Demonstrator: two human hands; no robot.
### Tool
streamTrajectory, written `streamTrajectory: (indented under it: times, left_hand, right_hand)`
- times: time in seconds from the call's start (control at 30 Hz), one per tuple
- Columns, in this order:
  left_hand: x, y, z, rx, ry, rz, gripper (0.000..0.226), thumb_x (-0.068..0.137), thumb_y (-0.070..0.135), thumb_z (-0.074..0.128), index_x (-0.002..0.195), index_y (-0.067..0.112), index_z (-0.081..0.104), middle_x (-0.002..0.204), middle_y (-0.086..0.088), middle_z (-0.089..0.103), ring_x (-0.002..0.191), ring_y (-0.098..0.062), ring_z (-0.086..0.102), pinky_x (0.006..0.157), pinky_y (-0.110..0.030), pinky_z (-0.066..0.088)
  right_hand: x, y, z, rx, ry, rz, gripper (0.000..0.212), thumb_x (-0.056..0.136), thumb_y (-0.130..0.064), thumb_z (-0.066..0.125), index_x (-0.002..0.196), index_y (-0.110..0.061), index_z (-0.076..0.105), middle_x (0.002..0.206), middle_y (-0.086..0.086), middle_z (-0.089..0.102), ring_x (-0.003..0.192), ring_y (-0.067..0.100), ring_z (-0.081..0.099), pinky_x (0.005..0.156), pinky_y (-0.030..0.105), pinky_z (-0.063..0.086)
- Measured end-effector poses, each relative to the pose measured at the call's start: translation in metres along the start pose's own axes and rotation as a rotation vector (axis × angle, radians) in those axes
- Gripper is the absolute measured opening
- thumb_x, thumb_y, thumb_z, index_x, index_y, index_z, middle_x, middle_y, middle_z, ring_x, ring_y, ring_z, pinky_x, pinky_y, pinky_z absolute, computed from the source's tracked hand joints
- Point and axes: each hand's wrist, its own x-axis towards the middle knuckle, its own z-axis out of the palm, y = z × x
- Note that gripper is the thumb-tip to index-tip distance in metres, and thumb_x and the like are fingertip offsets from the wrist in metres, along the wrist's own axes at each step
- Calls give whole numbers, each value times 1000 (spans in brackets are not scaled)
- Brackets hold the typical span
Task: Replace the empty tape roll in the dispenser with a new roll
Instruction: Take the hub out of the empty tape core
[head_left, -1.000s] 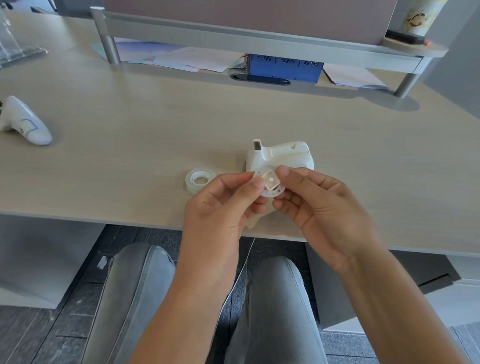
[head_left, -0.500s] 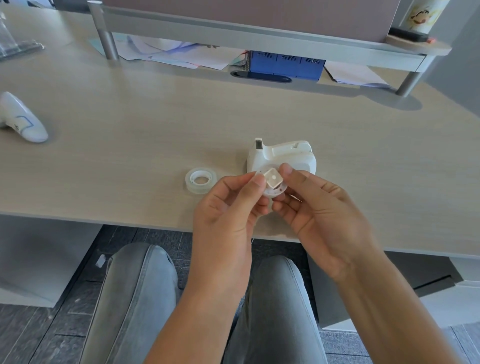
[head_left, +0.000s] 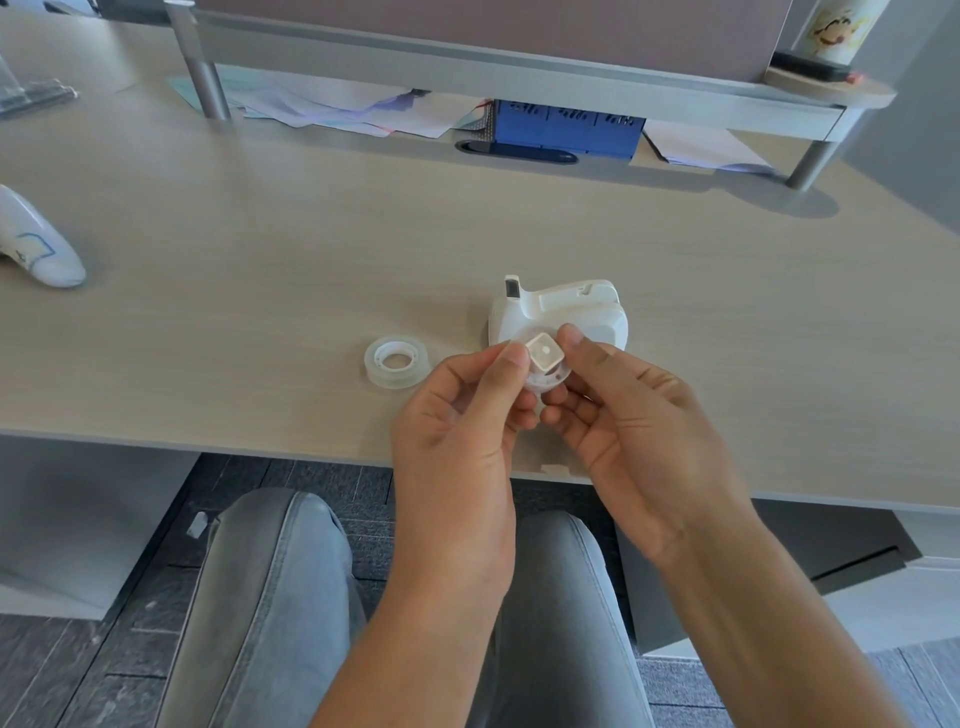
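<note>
An office workstation — a pale wood-grain laminate desk (head_left: 260, 249) backed at 12 o'clock by a grey metal-framed partition shelf (head_left: 467, 57). Loose white paper sheets (head_left: 332, 106) and a blue plastic box (head_left: 566, 130) lie beneath it — beside a dark oval cable grommet (head_left: 517, 152).

Light wood-grain tabletop (head_left: 260, 218), grey metal shelf riser (head_left: 467, 57) on round legs at back, scattered papers (head_left: 332, 106) and blue box (head_left: 566, 130) beneath, dark tiled floor (head_left: 311, 478).
</note>
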Motion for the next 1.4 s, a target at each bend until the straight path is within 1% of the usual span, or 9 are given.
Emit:
streamTrajectory:
  times: [0.27,0.63,0.7,0.77,0.83,0.9,1.07,1.27,1.4]
  left_hand:
    - [1,-3,2,-7,7,-11,8,95,7,67,96,2,72,82,-13,65,69,-14,56,69,-25,50]
    - [4,-4,2,50,23,-20,10,95,8,67,98,-1,71,82,-13,69,67,-13,57,70,-26,49]
    - [4,-4,1,59,24,-28,11,95,8,67,98,-1,71,84,-15,68,68,-14,57,71,-28,48]
    - [4,-3,0,97,30,-13,8,95,9,68,95,2,72,84,-15,68,69,-14,57,72,-29,48]
    - [4,-2,-3,149,41,24,7,94,8,69,88,6,74,76,-8,68,66,-13,57,71,-28,49]
    - [5,-2,-5,184,51,55,9,93,7,71,85,10,75,69,-1,68,62,-11,56,69,-27,50]
    - [5,1,-7,203,59,75,8,89,5,74,85,10,77,62,4,66,60,-11,53,68,-25,49]
    - [5,3,-9,222,44,83,5,88,2,76,86,7,77,60,0,66,58,-14,55,61,-25,49]
    - [5,7,-14,412,32,156,4,87,7,79,89,10,78,65,-3,74,58,-12,65,60,-25,54]
  right_hand:
    - [0,1,0,-33,5,-16,31,83,-28,77,97,0,79,97,23,59,90,31,51,73,31,53]
    - [4,7,-4,-387,66,-231,24,103,-26,63,93,-8,76,86,30,68,75,28,61,76,49,55]
    - [3,7,-4,-517,59,-358,16,105,-19,60,100,-16,74,87,16,75,74,18,65,77,43,57]
    - [1,6,-5,-653,39,-514,20,105,-12,58,105,-23,73,92,-4,75,79,10,67,75,26,56]
    - [-1,6,-7,-713,15,-605,21,101,-9,64,105,-25,76,103,-3,72,89,12,69,75,16,53]
    - [-1,5,-11,-716,-22,-614,18,95,-10,73,107,-22,79,105,1,71,90,17,71,78,17,54]
    - [3,-2,-20,-722,-89,-616,22,88,-16,81,109,-13,80,103,7,74,91,23,74,88,35,60]
    - [-1,-4,-19,-697,-102,-607,17,89,-18,78,106,-19,79,104,4,76,93,20,74,86,28,58]
    - [-1,-1,-20,-768,-107,-580,13,94,-17,75,105,-22,78,106,-4,76,98,16,73,84,25,57]
